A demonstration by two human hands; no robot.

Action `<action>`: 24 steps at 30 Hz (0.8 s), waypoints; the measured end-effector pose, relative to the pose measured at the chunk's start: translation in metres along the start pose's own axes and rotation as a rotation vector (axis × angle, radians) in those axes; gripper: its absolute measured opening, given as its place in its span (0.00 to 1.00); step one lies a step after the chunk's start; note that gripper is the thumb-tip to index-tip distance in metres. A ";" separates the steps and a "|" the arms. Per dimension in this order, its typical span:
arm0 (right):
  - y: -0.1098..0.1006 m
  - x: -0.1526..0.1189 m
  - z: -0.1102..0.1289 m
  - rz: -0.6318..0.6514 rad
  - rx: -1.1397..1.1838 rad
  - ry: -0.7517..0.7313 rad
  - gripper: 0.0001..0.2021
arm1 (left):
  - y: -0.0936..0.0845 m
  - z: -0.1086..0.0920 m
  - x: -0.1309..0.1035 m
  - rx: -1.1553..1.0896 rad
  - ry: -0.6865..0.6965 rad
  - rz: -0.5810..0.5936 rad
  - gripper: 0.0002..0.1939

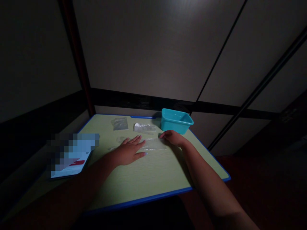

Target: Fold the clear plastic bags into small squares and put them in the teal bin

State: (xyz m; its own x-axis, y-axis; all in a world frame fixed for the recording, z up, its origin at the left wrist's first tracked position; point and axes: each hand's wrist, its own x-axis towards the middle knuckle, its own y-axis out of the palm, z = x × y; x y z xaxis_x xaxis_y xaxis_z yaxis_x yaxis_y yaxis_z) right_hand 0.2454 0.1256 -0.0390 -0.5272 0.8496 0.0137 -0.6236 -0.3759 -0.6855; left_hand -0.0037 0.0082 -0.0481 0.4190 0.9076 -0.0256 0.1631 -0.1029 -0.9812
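A clear plastic bag lies flat on the green table, stretched between my hands. My left hand rests palm down with its fingers spread, over the bag's left part. At the bag's upper right edge, my right hand has its fingers pressed together; what they hold, if anything, is too small to make out. Behind the hands lie a crinkled clear bag and, farther left, a flat greyish bag.
A turquoise plastic basket stands at the table's back right, just behind my right hand. On the left side lies a lit screen device, partly blurred out. Blue edging borders the table, and dark-framed panels rise behind it.
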 end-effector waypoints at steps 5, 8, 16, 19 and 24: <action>0.000 -0.005 0.009 0.110 0.147 -0.083 0.12 | 0.000 -0.001 -0.001 0.012 0.003 -0.004 0.32; 0.000 -0.007 0.013 0.199 0.263 -0.100 0.11 | 0.000 0.000 -0.001 0.014 0.008 -0.007 0.32; 0.004 -0.005 0.010 0.247 0.204 -0.047 0.12 | -0.001 0.000 0.001 0.015 0.003 0.011 0.32; 0.004 -0.005 0.013 0.215 0.062 -0.075 0.11 | -0.001 -0.001 0.000 0.012 0.003 0.009 0.32; 0.007 -0.007 0.015 0.202 0.048 -0.088 0.09 | -0.001 -0.002 0.000 0.009 -0.003 0.001 0.32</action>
State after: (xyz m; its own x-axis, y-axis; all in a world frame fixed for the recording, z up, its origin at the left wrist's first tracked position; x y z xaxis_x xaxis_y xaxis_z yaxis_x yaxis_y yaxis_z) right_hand 0.2362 0.1120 -0.0327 -0.6908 0.7210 -0.0555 -0.5263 -0.5539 -0.6452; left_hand -0.0021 0.0078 -0.0467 0.4165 0.9087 -0.0275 0.1548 -0.1007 -0.9828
